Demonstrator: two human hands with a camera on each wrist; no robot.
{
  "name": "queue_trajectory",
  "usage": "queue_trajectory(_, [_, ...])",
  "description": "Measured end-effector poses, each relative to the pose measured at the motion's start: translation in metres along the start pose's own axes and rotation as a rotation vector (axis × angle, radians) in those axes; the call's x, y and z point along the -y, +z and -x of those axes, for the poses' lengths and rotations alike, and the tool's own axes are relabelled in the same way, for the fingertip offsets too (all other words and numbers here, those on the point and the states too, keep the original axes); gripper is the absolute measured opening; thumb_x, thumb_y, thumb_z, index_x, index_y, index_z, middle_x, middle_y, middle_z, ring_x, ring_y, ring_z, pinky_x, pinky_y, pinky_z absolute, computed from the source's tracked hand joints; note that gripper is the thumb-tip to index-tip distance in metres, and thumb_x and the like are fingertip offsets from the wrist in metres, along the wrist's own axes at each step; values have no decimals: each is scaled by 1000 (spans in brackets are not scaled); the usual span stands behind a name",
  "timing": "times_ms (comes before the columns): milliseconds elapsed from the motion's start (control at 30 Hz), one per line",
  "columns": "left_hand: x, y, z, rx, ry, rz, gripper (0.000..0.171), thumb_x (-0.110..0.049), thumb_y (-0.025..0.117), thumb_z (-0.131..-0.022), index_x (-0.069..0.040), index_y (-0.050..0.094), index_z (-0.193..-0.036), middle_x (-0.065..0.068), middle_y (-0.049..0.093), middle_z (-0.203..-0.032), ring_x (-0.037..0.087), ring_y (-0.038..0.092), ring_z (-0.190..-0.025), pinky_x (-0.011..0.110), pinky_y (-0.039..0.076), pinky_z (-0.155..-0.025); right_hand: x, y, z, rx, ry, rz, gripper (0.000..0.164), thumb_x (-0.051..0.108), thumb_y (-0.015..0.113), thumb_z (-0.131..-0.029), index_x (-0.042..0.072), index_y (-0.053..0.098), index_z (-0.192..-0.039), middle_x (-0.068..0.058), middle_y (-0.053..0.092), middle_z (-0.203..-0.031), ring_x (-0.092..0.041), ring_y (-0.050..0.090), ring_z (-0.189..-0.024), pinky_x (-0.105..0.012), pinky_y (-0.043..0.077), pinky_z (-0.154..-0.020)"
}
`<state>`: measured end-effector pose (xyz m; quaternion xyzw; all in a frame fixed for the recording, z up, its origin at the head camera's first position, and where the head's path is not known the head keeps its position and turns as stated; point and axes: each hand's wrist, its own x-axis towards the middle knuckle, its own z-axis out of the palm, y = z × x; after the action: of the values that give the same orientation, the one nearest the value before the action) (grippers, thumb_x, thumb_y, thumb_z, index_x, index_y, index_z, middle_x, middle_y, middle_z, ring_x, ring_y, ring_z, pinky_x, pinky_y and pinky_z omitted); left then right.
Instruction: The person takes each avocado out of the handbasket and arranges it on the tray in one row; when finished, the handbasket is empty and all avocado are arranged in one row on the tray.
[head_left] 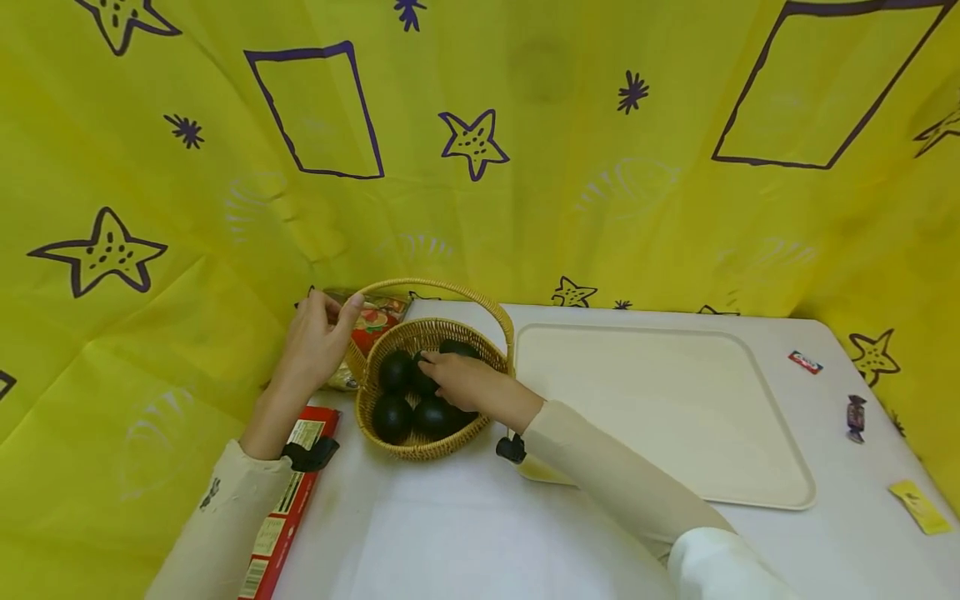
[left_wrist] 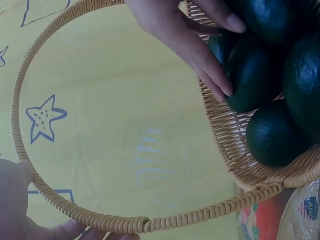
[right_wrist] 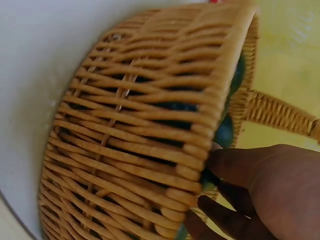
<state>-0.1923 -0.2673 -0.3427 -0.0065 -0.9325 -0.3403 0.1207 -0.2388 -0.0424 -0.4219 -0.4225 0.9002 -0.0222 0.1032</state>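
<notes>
A wicker basket [head_left: 423, 452] with a tall arched handle [head_left: 450, 288] holds several dark green avocados [head_left: 392, 417]. My left hand [head_left: 318, 340] grips the handle at its left side; in the left wrist view its thumb and fingertips lie on either side of the wrapped cane. Reaching over the right rim, my right hand [head_left: 471, 383] is inside the basket with its fingers around an avocado [left_wrist: 255, 75]. In the right wrist view, the basket's woven wall [right_wrist: 125, 130] hides most of the fruit, and that hand's thumb and fingers curl in past the rim.
Right of the basket lies a large cream tray [head_left: 645, 408]. A red box [head_left: 288, 508] stands by my left forearm, and shiny food packets [head_left: 375, 321] are behind the basket. Small wrapped sweets [head_left: 856, 418] and a yellow sachet [head_left: 921, 507] lie at far right. Yellow cloth [head_left: 540, 208] walls the back.
</notes>
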Motion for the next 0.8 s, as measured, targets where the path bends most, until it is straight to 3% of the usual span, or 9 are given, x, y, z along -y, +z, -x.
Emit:
queue_trajectory(133, [1, -1, -1, 0, -1, -8, 67, -62, 39, -109, 4, 50, -116, 25, 49, -116, 37, 49, -98, 46, 40, -85, -3, 3, -11, 36, 55, -40, 67, 31, 67, -105, 11, 39, -163, -11, 37, -169, -27, 45, -150, -40, 43, -118])
queue_trajectory(300, [1, -1, 0, 5, -13, 1, 68, -64, 39, -108, 3, 49, -115, 24, 49, -115, 36, 48, -97, 45, 40, -83, -4, 3, -18, 53, 72, -66, 73, 38, 72, -101, 10, 42, -162, -11, 41, -166, -28, 45, -151, -50, 41, -118])
queue_trajectory(667, [1, -1, 0, -3, -13, 3, 67, -64, 40, -108, 2, 49, -114, 23, 49, -114, 35, 49, -97, 45, 40, -83, 2, 0, -23, 41, 65, -13, 70, 27, 80, -97, 4, 49, -156, -11, 53, -157, -27, 58, -138, -38, 50, -110])
queue_trajectory(800, [2, -1, -1, -3, -3, 2, 65, -62, 40, -109, 2, 49, -112, 23, 50, -113, 36, 49, -97, 44, 40, -83, 3, -1, -24, 41, 58, -27, 53, 22, 82, -95, 6, 62, -142, -10, 64, -144, -25, 66, -124, -34, 55, -99])
